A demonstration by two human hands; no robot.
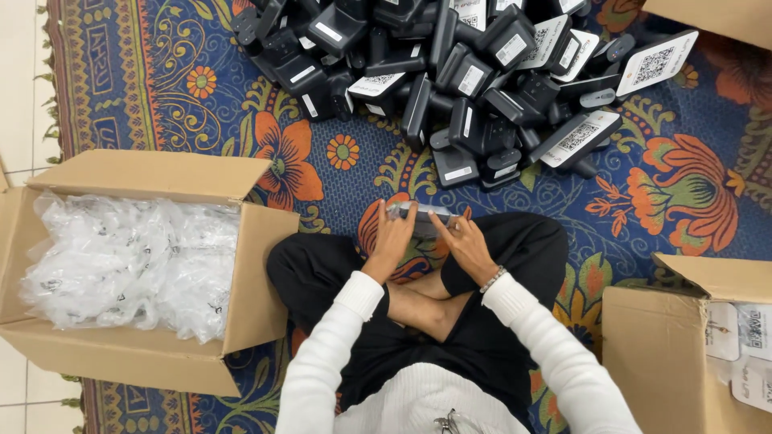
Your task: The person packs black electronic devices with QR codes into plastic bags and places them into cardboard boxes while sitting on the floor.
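Overhead view of a person seated cross-legged on a patterned rug [338, 161], in white sleeves and black trousers. The left hand [392, 239] and the right hand [465, 243] meet just in front of the crossed legs, both closed on a small grey device [420, 214] that appears to be wrapped in clear plastic. The left hand's fingers curl over the device's left end; the right hand grips its right end, fingers bent, with a beaded bracelet [492, 279] at the wrist. The device lies roughly level, held above the rug between the knees and clear of the heap beyond.

That heap is a pile of black devices [450, 72], many bearing white labels, spread across the upper middle of the rug, well apart from the hands. At the person's left stands an open cardboard box [153, 173] filled with crumpled clear plastic bags [129, 261]; its near wall is just beside the left knee. At the right, a second cardboard box [667, 354] sits near the right knee, white labels on its side. A corner of a third box [716, 16] shows at the top right edge. Pale floor tiles [20, 80] border the rug on the left.
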